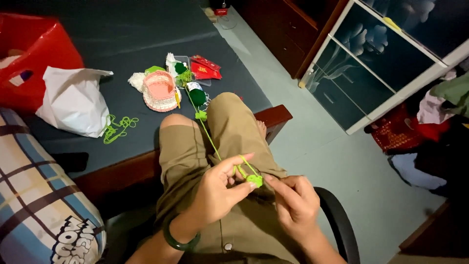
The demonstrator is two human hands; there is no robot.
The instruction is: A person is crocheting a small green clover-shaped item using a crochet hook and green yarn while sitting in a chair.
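Dim bedroom, viewed from above a seated person whose legs rest on the edge of a dark grey mattress [146,29]. Nearest, at 6 o'clock: the left hand [217,190], wearing a green bangle [180,239], pinches a small green crochet piece [254,180] between thumb and fingers, its index finger raised with the green yarn strand [210,139] looped over it. The right hand [295,203] is closed beside the piece at 5 o'clock, fingertips touching it; whether it holds a hook cannot be told. The piece looks light, soft and limp, likely to deform under pressure and best taken at its edge; the strand appears thin and apt to snag.

At centre, the strand runs up over the khaki shorts [195,151] toward 12 o'clock, past a second small green crochet bit [201,116] on the knee, to a dark green yarn ball [197,95]. Just beyond lie a pink-and-white crocheted basket [159,90], more yarn and red packets [205,68]. At 10 o'clock: a loose tangle of green yarn [119,127], a white plastic bag [73,100] and a red bag [34,54]. A plaid pillow [34,195] fills 8 o'clock. A glass-fronted cabinet [381,58] stands at 2 o'clock, with piled clothes [430,122] at 3 o'clock. Nothing lies across the strand.
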